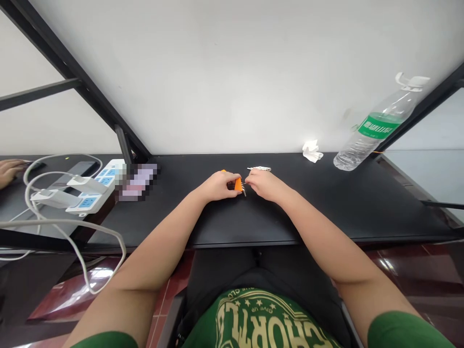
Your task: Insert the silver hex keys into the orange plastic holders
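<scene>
Over the middle of the black table, my left hand (220, 186) is closed around an orange holder (238, 185). Several short metal pieces stick out of the holder's right side. Close to that side, my right hand (263, 183) is pinched, its fingertips at a thin metal piece by the holder; whether that piece is still joined to the holder is too small to tell. Just behind my right hand lies a small group of thin silvery pieces (264, 168), partly covered by the hand.
A clear bottle with a green label (379, 125) stands at the back right of the table (326, 208), beside a crumpled white tissue (312, 151). Left are a white power strip (96, 191) with cables and a blurred-out item (139, 181). Another person's hand (10, 171) shows far left.
</scene>
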`<state>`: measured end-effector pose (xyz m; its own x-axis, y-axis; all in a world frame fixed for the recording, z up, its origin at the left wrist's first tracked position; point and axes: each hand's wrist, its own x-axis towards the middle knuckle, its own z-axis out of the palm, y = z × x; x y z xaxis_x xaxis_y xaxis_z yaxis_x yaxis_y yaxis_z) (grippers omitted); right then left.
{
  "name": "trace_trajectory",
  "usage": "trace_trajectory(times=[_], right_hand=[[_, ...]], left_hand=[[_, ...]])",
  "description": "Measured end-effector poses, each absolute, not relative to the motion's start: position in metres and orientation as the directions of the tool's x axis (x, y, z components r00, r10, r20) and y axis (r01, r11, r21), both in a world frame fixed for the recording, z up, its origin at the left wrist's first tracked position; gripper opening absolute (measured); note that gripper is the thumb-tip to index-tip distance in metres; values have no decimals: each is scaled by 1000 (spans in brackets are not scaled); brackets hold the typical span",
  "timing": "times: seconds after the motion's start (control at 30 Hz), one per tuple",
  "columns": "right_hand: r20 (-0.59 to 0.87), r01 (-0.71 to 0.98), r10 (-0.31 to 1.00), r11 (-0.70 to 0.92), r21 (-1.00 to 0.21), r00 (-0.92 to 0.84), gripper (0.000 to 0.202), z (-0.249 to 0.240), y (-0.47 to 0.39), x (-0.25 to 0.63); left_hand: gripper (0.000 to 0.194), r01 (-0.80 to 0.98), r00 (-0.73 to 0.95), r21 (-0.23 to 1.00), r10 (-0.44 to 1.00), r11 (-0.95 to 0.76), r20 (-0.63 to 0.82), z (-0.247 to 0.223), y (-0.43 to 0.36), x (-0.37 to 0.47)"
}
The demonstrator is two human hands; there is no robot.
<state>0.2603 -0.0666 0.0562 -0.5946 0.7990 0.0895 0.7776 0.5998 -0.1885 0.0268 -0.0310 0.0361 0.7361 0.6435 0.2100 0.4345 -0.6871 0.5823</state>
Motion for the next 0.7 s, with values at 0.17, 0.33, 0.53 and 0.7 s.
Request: trace_trajectory(times=[0.17,0.33,0.53,0.7], right_hand=[[161,767,800,601,-227,-579,23,55,-64,264],[197,753,800,600,-270,-566,24,55,-63,268],[221,736,782,623,-263,-583,24,53,-62,268],[233,731,784,621,-282,-576,25,51,-62,269]], left_hand=[[15,468,722,566,663,-678,198,36,-30,26],[16,482,707,575,681,-661,190,35,-29,23],[20,486,712,566,677,-666,186,34,-29,24],[21,487,716,563,675,-667,180,33,-29,24]])
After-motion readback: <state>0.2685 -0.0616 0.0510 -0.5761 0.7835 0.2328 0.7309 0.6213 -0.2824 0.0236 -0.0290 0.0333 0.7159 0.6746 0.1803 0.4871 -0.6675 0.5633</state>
